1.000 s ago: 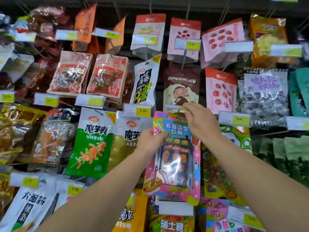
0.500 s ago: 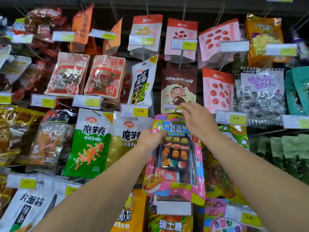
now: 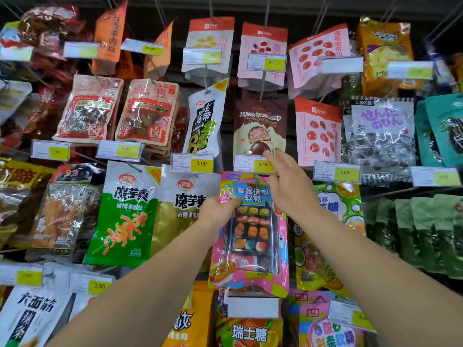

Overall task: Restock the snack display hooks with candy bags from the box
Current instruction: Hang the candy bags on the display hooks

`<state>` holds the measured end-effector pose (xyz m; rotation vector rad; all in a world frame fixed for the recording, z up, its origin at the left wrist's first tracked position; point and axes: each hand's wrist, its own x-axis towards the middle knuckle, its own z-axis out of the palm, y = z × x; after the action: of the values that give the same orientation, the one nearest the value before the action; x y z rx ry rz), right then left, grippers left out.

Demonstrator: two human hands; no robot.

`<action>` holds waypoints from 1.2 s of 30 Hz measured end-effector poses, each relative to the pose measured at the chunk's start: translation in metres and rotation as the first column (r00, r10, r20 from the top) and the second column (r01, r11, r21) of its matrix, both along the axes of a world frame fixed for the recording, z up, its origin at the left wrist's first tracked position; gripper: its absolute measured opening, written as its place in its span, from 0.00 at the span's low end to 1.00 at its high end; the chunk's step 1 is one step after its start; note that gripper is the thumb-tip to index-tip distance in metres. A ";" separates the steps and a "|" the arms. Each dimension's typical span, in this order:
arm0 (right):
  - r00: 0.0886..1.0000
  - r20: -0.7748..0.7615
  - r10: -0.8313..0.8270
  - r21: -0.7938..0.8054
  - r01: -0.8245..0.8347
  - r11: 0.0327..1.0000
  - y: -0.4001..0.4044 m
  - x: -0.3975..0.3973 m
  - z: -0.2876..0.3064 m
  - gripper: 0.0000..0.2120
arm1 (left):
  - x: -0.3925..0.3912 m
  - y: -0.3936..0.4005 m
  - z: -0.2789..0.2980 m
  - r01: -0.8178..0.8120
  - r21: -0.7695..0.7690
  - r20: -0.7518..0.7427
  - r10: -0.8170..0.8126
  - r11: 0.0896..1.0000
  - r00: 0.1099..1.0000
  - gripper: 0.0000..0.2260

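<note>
1. Candy bag [image 3: 250,231]: pink, hangs directly below 5.00 price tag [image 3: 255,164], top edge just under it.
2. L hand [image 3: 220,209]: fingers clamped on bag's upper-left edge.
3. R hand [image 3: 288,186]: fingers apart, loose, tips at tag; holds nothing.
4. Step, prob.: seat bag on hook. Lift tag w/ R, steady w/ L, check hang-hole fully threaded; hook itself hidden.

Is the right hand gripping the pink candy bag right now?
No. The right hand is open, fingers stretched toward the price tag above, while only the left hand holds the pink candy bag.
</note>
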<state>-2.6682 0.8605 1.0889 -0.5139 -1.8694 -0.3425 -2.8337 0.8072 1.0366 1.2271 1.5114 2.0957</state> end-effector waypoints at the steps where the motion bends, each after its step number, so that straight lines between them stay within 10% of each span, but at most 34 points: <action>1: 1.000 -0.016 0.008 -0.008 -0.008 1.000 -0.001 0.001 -0.008 0.28 | -0.001 -0.001 -0.003 -0.031 -0.002 -0.017 0.031 1.000 0.999 0.11; 5: 0.991 -0.128 0.044 -0.159 -0.065 0.985 0.005 0.004 -0.054 0.36 | -0.004 -0.005 -0.020 -0.115 -0.016 -0.080 0.113 0.993 0.990 0.26; 13: 0.965 -0.224 0.139 -0.408 -0.222 0.885 -0.006 0.012 -0.152 0.33 | -0.004 -0.031 -0.067 -0.178 -0.031 -0.381 0.153 0.983 0.912 0.25; 20: 0.983 -0.183 0.031 -0.440 -0.110 0.891 -0.008 0.008 -0.160 0.25 | -0.006 -0.040 -0.082 -0.256 -0.033 -0.567 0.193 0.966 0.801 0.14; 36: 0.976 0.136 -0.171 -0.608 0.218 0.764 -0.069 0.002 -0.178 0.35 | -0.016 -0.104 -0.095 -0.185 -0.202 -0.618 0.022 0.962 0.786 0.27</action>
<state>-2.6662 0.7913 0.9107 -1.1667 -1.9875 0.1466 -2.8492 0.7032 0.9415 1.8656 2.0752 1.5430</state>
